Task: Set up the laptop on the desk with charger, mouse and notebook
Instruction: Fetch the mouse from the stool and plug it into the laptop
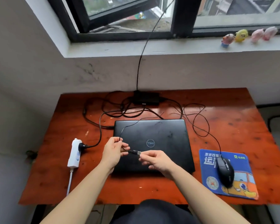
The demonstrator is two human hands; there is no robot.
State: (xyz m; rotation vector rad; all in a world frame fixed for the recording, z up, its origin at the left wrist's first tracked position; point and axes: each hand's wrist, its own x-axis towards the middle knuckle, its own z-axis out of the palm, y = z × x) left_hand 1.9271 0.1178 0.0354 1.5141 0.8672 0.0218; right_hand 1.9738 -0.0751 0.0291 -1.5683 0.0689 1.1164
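Observation:
A closed black laptop (158, 136) lies flat in the middle of the red-brown desk (233, 123). Over its near left corner my left hand (114, 151) pinches a thin black mouse cable just behind its USB plug (136, 152). My right hand (157, 160) hovers at the plug's metal tip, fingers spread, and whether it touches the plug I cannot tell. The black mouse (225, 171) sits on a blue mouse pad (208, 178) at the right. The black charger brick (146, 98) rests at the desk's back edge among tangled cables. No notebook is visible.
A white power strip (74, 152) with a black plug in it lies at the desk's left. Loose cables (199, 120) loop behind and to the right of the laptop. A cable runs up the wall to the window; small toy figures (242, 35) stand on the sill.

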